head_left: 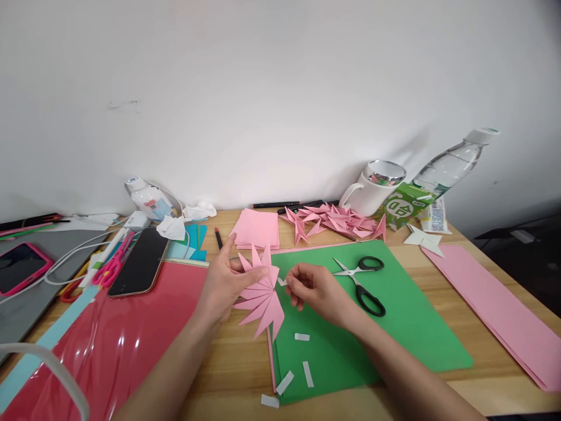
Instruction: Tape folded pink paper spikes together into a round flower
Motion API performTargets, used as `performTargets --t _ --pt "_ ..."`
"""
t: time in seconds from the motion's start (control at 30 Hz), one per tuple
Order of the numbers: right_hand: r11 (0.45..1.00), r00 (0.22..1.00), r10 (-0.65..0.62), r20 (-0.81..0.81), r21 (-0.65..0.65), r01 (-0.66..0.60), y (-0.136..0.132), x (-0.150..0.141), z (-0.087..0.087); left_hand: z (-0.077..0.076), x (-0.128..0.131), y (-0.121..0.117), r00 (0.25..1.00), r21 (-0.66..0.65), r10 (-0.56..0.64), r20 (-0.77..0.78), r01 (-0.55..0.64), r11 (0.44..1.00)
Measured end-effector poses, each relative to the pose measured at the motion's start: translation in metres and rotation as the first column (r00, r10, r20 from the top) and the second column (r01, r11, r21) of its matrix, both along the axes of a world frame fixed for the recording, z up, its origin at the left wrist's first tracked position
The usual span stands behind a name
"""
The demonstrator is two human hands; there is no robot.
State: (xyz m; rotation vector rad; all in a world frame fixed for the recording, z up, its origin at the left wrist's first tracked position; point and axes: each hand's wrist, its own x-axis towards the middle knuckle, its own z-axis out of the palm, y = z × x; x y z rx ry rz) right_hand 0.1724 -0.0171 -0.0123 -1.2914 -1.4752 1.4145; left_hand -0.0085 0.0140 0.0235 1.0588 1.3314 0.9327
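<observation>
My left hand [225, 280] grips a pink folded-paper fan of pointed petals [263, 295] at its hub, just above the wooden table [236, 362]. My right hand [313, 289] is closed in a pinch on a small white strip [281, 282] right beside the fan's upper right edge. Both hands hover at the left edge of a green paper sheet [394, 333]. Black-handled scissors [363, 283] lie on the green sheet just right of my right hand. Several small white strips [302, 362] lie on the sheet's near left part.
A stack of pink square paper [258, 229] and a heap of folded pink pieces [337, 221] lie behind. A white mug [372, 190], green carton [401, 204] and tilted bottle [451, 164] stand back right. Red folder [114, 345], phone [139, 263], pink scissors [111, 266] left; pink sheets [495, 310] right.
</observation>
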Motion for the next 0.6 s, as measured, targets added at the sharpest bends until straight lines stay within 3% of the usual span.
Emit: performTargets --t 0.2,0.47,0.53,0.6 --pt "0.985 0.982 -0.155 0.109 0.089 0.145 0.003 0.004 -0.002 -0.003 -0.002 0.004 0.99 0.028 0.134 0.04 -0.135 0.99" --pt "0.971 0.972 -0.181 0.147 0.186 0.153 0.01 0.007 -0.015 -0.006 0.0 0.005 0.989 0.006 0.135 0.063 -0.136 0.991" --pt "0.944 0.951 -0.253 0.175 0.258 0.204 0.012 0.01 -0.019 -0.008 0.0 0.005 0.989 0.002 0.134 0.07 -0.134 0.991" --pt "0.883 0.884 -0.394 0.252 0.37 0.288 0.017 0.014 -0.024 -0.009 0.0 0.005 0.988 -0.011 0.13 0.087 -0.129 0.992"
